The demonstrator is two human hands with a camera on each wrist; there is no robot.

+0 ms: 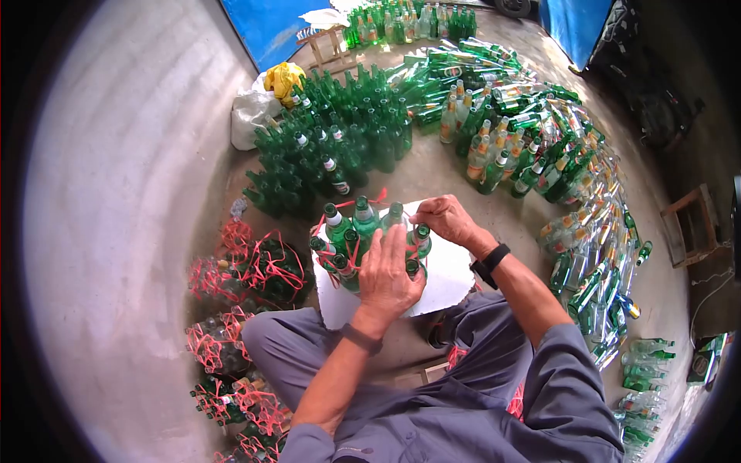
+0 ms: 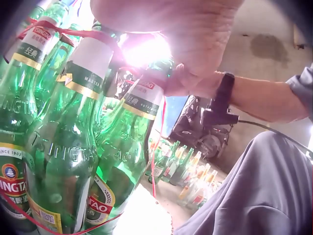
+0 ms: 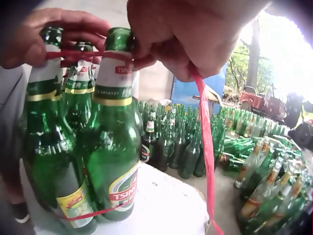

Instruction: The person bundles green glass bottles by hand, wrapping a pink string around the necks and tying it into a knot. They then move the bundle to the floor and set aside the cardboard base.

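Observation:
A cluster of green bottles (image 1: pixel 363 219) stands on a white board (image 1: pixel 440 285) in front of the person. Red ribbon (image 3: pixel 88 55) circles the bottle necks, and another band runs low round the bottles in both wrist views. The left hand (image 1: pixel 386 274) lies over the near side of the cluster, its fingers extended against the bottle tops. At the right side of the necks, the right hand (image 3: pixel 181 36) grips the ribbon with curled fingers, and a loose tail (image 3: pixel 207 147) hangs from it. In the left wrist view, the left palm (image 2: pixel 171 24) partly covers the necks.
Many green bottles (image 1: pixel 363 131) stand beyond the board. A long pile of bottles (image 1: pixel 587 270) curves down the right. Bundles tied with red ribbon (image 1: pixel 220 339) sit at the left by the wall. A white sack (image 1: pixel 251 116) and a wooden frame (image 1: pixel 691 224) stand farther off.

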